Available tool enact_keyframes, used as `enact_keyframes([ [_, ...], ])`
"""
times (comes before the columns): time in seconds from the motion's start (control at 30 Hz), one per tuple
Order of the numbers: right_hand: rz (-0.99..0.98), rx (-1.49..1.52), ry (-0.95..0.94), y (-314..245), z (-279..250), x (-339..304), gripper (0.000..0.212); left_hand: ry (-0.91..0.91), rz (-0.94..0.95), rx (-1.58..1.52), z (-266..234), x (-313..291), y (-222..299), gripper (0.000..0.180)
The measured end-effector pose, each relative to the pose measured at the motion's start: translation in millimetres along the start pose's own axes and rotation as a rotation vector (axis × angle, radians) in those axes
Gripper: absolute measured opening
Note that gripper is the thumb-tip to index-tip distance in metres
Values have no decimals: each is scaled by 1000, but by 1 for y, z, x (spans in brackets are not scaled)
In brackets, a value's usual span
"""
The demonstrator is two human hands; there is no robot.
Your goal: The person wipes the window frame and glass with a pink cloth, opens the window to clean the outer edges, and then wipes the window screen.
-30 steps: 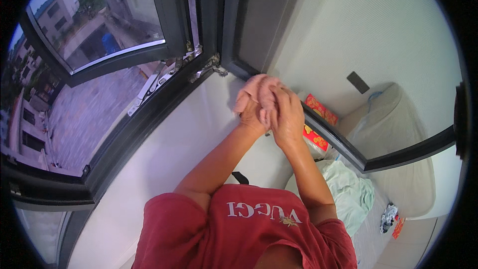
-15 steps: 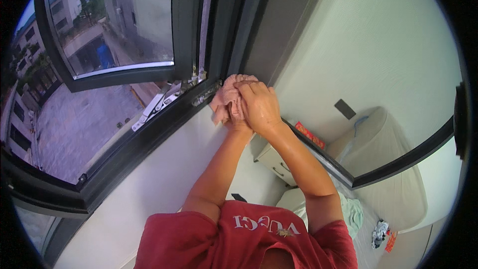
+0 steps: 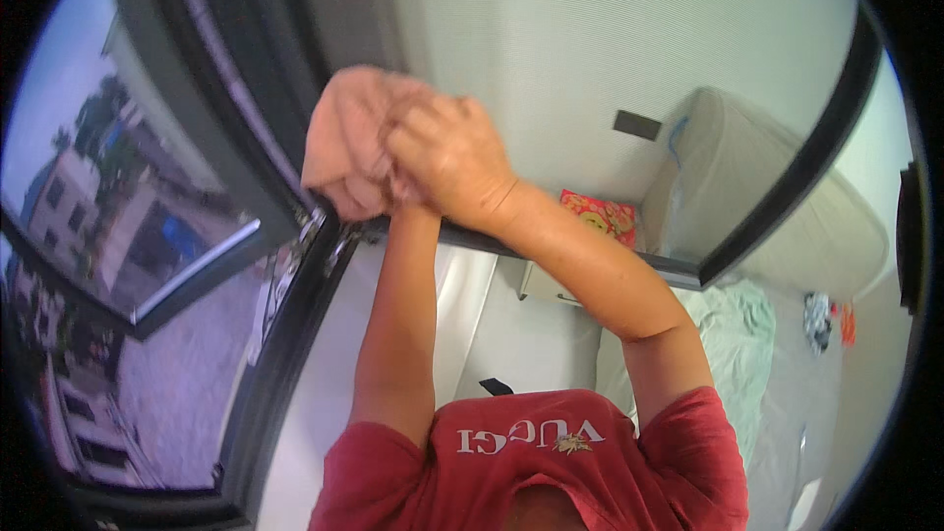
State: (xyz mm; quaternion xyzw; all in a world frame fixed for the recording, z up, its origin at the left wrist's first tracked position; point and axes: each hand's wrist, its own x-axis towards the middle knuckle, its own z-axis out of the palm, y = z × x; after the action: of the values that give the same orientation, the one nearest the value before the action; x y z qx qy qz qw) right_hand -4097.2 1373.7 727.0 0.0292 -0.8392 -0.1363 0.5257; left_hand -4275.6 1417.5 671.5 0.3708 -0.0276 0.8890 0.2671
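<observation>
A pink cloth (image 3: 346, 128) is bunched up between my hands, next to the dark window frame (image 3: 295, 69). My right hand (image 3: 447, 152) is closed on the cloth's right side with its fingers curled. Beneath the folds is my left hand (image 3: 405, 193), mostly covered by the cloth and by my right hand; it grips the cloth from below, though its fingers are hidden. Just below the cloth lies the lower corner of the frame, with a metal hinge (image 3: 315, 228) of the window sash.
An opened window sash (image 3: 211, 265) swings outward on the left, above a paved yard. To the right stand a pale ribbed wall (image 3: 590, 29), a dark bar (image 3: 787, 177), a red patterned packet (image 3: 602, 218), a drawer unit (image 3: 546, 285) and a bed with pale green fabric (image 3: 737, 334).
Both hands have lifted the cloth away from the lower frame corner, up and to the left in view. The cloth now hangs in larger, looser folds. The view has turned to the right.
</observation>
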Motion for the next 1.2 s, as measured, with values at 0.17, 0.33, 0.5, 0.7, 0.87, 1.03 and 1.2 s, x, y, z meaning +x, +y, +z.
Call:
enact_keyframes([
  [0.17,73,5,-6,5,-33,-50,30,-93,-216,-279,-3,-53,-38,33],
  [0.33,158,-121,41,13,-90,-106,29,-229,-585,-610,21,-134,-85,35],
  [0.5,323,-279,51,23,-160,-173,29,-200,-800,-404,116,-201,-142,44],
  [0.7,659,-455,41,9,-231,-246,35,-154,-1271,-112,166,-260,-204,38],
  [0.87,965,-393,185,0,-254,-281,34,-801,-1002,794,260,-246,-183,19],
  [1.03,940,-307,210,-1,-243,-278,38,-581,-1081,328,269,-222,-164,30],
  [1.2,782,-336,276,13,-229,-244,45,-773,-671,531,283,-183,-143,15],
])
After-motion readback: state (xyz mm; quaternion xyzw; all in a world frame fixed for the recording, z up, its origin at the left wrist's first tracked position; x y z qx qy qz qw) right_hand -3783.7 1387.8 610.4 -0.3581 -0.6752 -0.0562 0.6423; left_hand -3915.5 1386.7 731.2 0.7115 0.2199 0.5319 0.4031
